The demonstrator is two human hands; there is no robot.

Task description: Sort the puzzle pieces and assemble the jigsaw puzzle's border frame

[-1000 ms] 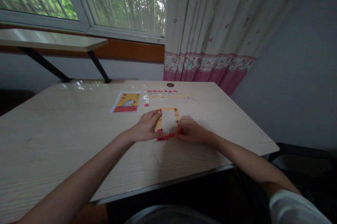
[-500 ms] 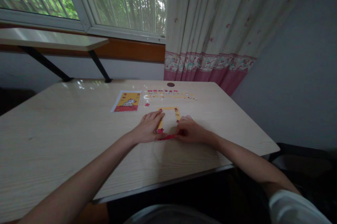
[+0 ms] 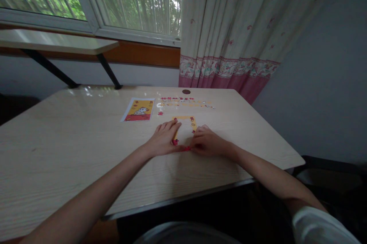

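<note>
A half-built jigsaw frame [image 3: 187, 120] with yellow sides and a red bottom edge lies on the pale wooden table [image 3: 86, 148]. My left hand [image 3: 164, 137] lies flat over the frame's left side and lower left corner, fingers stretched out. My right hand [image 3: 205, 141] rests on the frame's lower right corner with its fingers curled down onto the red pieces. The two hands nearly meet over the bottom edge and hide most of it.
A yellow and red reference picture [image 3: 138, 109] lies left of the frame. Several loose puzzle pieces [image 3: 183, 102] are spread in rows behind it, near a round cable hole [image 3: 186, 91]. A curtain [image 3: 237, 26], a window and a second table [image 3: 54, 43] stand behind.
Both hands have slid closer together over the frame's red bottom edge, which now shows much less. The left hand's fingers have moved right across the frame's left side.
</note>
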